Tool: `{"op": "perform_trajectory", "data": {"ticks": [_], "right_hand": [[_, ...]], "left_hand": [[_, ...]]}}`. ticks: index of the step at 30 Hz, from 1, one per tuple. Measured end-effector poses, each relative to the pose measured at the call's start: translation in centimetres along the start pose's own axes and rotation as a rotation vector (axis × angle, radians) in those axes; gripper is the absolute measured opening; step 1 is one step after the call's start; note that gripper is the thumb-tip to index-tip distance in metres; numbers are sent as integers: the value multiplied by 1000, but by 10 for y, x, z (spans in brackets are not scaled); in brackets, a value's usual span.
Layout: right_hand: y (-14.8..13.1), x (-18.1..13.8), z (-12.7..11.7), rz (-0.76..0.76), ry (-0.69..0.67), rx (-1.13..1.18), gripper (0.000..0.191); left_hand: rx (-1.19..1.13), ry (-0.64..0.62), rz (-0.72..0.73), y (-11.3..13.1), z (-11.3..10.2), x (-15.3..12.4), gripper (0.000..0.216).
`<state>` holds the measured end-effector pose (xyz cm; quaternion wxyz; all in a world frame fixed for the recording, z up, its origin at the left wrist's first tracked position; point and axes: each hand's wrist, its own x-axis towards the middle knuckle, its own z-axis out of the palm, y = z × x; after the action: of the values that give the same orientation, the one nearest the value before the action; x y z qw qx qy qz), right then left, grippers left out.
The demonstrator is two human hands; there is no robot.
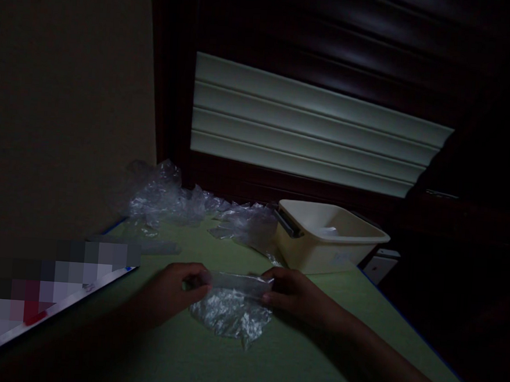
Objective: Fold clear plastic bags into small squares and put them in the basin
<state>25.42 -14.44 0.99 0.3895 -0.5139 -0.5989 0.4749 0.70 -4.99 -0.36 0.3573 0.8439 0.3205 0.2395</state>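
A small clear plastic bag (233, 306) lies crumpled on the green table (278, 355) in dim light. My left hand (174, 287) pinches the bag's top edge at its left end. My right hand (294, 292) pinches the same edge at its right end. The edge is stretched straight between the two hands, and the rest of the bag sags onto the table below them.
Crumpled clear plastic wrap (162, 196) is heaped at the table's far left, with more plastic (248, 225) beside a cream plastic tub (326, 236) at the back. A white board (50, 305) lies at the left. The table's right edge falls off into darkness.
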Motion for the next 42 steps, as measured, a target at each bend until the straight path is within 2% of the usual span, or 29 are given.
{"op": "perform_trajectory", "data": {"ticks": [3,9,14,20,23,25,27,29,31,34,36,38,42], "right_hand": [[2,1,-1,13,-3,2,37],[4,1,0,-39,59,-187,14],[7,2,0,-103,81,-277,11],[2,-1,-2,-114,24,-374,12],[-5,-8,-5,-139,-54,-391,30],[-10,-14,-7,-196,2,-444,39],[-17,-20,-5,-247,130,-535,39],[-26,-26,2,-279,186,-636,36],[-36,-32,12,-317,99,-753,37],[-42,-39,27,-359,-215,-958,62],[-37,-41,34,-389,-363,-1085,65],[-27,-41,37,-440,-407,-1205,54],[-8,-38,37,-603,-346,-1356,49]], "left_hand": [[-9,0,-3,0,0,1,22],[-41,-31,-6,-3,-2,2,27],[26,-8,14,-3,0,0,24],[137,20,281,-5,3,-3,12],[183,35,454,-7,2,-4,15],[269,64,575,-7,2,-5,18],[377,85,670,-7,2,-7,20],[477,88,727,-4,3,-9,22],[558,90,764,-1,4,-11,22],[645,115,806,2,6,-12,22],[692,117,808,1,6,-11,22],[679,96,786,-3,5,-9,22],[601,89,746,-8,-3,-8,30]]}}
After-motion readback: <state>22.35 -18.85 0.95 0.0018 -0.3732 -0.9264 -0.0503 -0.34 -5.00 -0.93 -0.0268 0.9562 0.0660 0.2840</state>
